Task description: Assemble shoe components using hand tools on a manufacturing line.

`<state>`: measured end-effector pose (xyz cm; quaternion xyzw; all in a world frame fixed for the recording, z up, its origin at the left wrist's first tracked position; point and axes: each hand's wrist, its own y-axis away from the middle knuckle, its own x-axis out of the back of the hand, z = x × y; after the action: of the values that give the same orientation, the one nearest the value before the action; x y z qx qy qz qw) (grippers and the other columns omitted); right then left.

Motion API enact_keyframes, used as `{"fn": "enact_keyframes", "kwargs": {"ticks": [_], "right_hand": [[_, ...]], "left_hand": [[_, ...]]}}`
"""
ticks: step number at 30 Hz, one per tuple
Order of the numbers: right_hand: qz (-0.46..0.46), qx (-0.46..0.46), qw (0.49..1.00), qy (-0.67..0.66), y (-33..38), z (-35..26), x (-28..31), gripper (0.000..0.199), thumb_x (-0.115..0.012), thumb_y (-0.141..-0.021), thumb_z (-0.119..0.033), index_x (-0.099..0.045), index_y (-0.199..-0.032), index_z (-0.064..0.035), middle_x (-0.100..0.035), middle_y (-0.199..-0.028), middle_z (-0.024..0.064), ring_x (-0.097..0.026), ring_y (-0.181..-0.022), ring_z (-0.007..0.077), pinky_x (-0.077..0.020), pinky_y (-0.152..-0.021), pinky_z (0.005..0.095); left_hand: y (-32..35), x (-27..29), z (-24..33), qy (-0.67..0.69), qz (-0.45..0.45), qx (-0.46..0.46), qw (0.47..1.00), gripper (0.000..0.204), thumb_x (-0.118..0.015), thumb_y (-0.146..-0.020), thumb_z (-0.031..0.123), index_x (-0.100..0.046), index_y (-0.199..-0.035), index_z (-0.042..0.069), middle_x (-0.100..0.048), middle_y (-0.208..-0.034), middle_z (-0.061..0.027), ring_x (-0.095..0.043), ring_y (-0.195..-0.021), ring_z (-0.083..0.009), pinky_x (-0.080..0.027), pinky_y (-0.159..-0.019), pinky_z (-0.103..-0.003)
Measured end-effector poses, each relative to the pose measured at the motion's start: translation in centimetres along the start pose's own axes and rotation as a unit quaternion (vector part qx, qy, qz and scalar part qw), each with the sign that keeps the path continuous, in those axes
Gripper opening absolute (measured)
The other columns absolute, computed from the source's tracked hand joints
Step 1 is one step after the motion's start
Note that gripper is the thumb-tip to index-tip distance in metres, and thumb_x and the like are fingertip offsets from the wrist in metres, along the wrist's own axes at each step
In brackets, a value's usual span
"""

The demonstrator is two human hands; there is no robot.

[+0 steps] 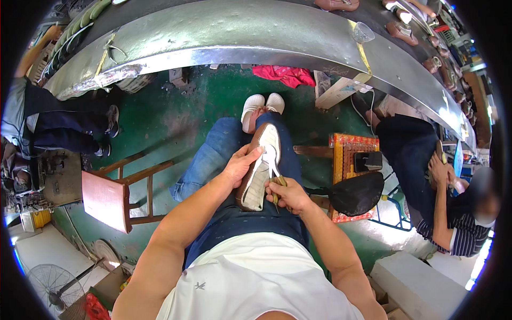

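A brown shoe (249, 181) rests over my lap with its pale underside turned up and its toe pointing away from me. My left hand (241, 166) is closed around its left side, with the thumb on the underside. My right hand (289, 194) grips a slim yellowish-brown tool (276, 198) at the shoe's right edge. The tool's exact kind is hard to make out. Between the shoe's forepart and my right fingers runs a white strip (272, 166), loose along the edge.
Beyond my feet curves a metal-edged workbench (234, 34) carrying several shoes. A wooden stool (106, 200) stands left. Close on my right is a seat with an orange mat (344, 160), a black phone and a black bag (357, 194). A person sits right; another stands left.
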<state>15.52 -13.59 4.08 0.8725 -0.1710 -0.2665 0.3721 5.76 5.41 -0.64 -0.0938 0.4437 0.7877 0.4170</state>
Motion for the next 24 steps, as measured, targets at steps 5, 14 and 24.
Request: {"fn": "enact_keyframes", "kwargs": {"ticks": [5, 14, 24], "right_hand": [[-0.085, -0.028, 0.976, -0.200, -0.2, 1.7, 3.8, 0.027, -0.062, -0.102, -0.021, -0.059, -0.121, -0.0004, -0.065, -0.096, 0.0051, -0.067, -0.077, 0.0135, -0.0420, -0.049, 0.0182], [-0.049, -0.008, 0.988, 0.144, 4.0, -5.0, 8.5, 0.039, -0.062, -0.102, -0.029, -0.058, -0.127, 0.0013, -0.070, -0.110, 0.0144, -0.072, -0.095, 0.0238, -0.0610, -0.067, 0.0344], [0.095, 0.170, 0.866, 0.461, 0.6, -9.6, 3.8, 0.048, -0.045, -0.107, -0.040, -0.060, -0.090, 0.0021, -0.067, -0.074, 0.0179, -0.068, -0.072, 0.0310, -0.0522, -0.072, 0.0437]], "left_hand": [[0.0, -1.5, 1.8, -0.032, -0.006, 0.051, 0.998, 0.051, -0.077, -0.092, 0.026, -0.058, -0.132, 0.001, -0.069, -0.114, -0.0100, -0.068, -0.102, -0.0215, -0.055, -0.094, -0.040], [-1.1, -2.6, 1.5, -0.141, 0.070, 0.044, 0.986, 0.056, -0.073, -0.091, 0.029, -0.056, -0.133, -0.003, -0.069, -0.117, -0.0152, -0.068, -0.103, -0.0230, -0.054, -0.089, -0.038], [-0.7, -3.4, 1.8, -0.261, 0.102, 0.044, 0.959, 0.060, -0.076, -0.086, 0.026, -0.053, -0.132, -0.004, -0.067, -0.116, -0.0150, -0.067, -0.101, -0.0229, -0.054, -0.090, -0.038]]}}
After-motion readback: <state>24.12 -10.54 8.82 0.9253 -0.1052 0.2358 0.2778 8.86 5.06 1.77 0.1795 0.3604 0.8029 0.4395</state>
